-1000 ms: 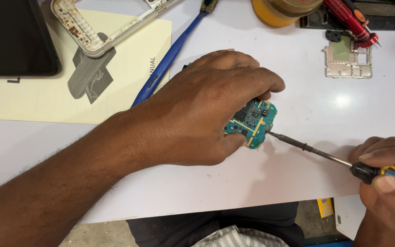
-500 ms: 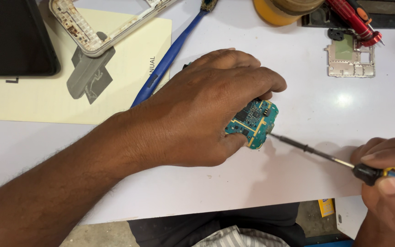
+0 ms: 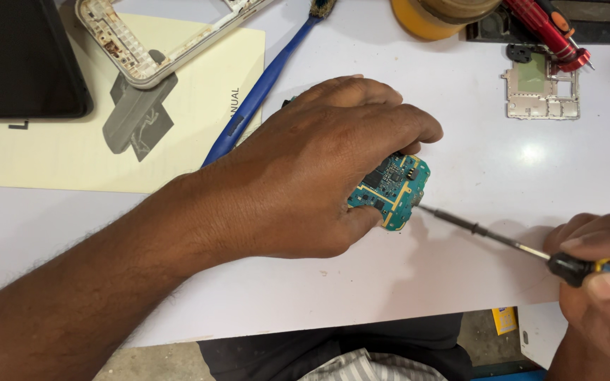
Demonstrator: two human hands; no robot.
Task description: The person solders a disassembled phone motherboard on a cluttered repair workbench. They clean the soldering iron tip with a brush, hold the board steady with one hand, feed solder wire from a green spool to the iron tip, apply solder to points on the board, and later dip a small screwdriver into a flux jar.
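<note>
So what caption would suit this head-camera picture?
Left hand steadies a green circuit board on a white table while the right hand sets a screwdriver tip against its edge.

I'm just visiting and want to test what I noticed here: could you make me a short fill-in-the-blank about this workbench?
1. The left hand pins a small green circuit board on the ____ table.
2. The right hand holds a thin screwdriver whose tip touches the board's ____ edge.
3. The long blue-handled brush lies partly across a pale ____ booklet.

Missing words: white; right; yellow
</note>
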